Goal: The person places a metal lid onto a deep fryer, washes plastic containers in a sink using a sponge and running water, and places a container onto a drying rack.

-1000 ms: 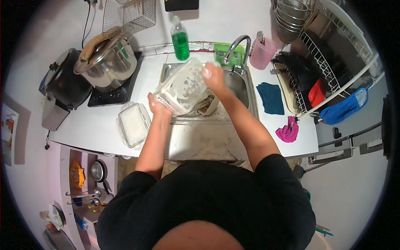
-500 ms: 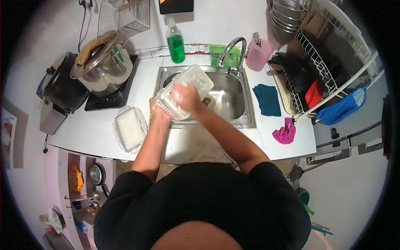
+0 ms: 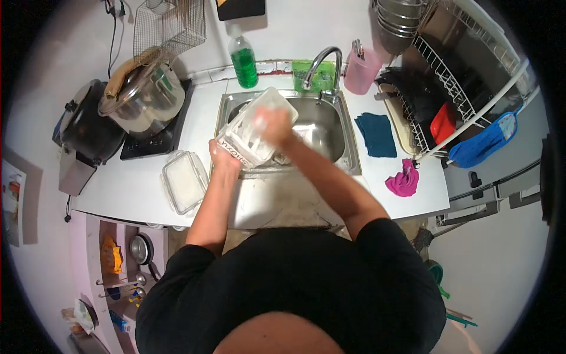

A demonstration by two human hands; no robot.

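A clear plastic food container (image 3: 277, 105) with dark lettering on its side is held tilted over the sink (image 3: 321, 133). My left hand (image 3: 222, 154) grips its near left end, the fingers mostly hidden behind it. My right hand (image 3: 275, 125) is over the container's upper face, smeared by motion, so its fingers and anything in them cannot be made out. Left of the sink, a clear lid (image 3: 184, 182) with a rim lies on the white counter.
Behind the sink are a chrome faucet (image 3: 323, 59), a bottle of green liquid (image 3: 243, 62) and a pink utensil holder (image 3: 362, 71). A steel pot (image 3: 147, 100) stands on the left. To the right are a teal cloth (image 3: 376, 134), a magenta cloth (image 3: 403, 179) and a dish rack (image 3: 445, 76).
My right hand has shifted slightly right and toward the far side over the container. The left hand keeps its hold, and the camera view has moved slightly.
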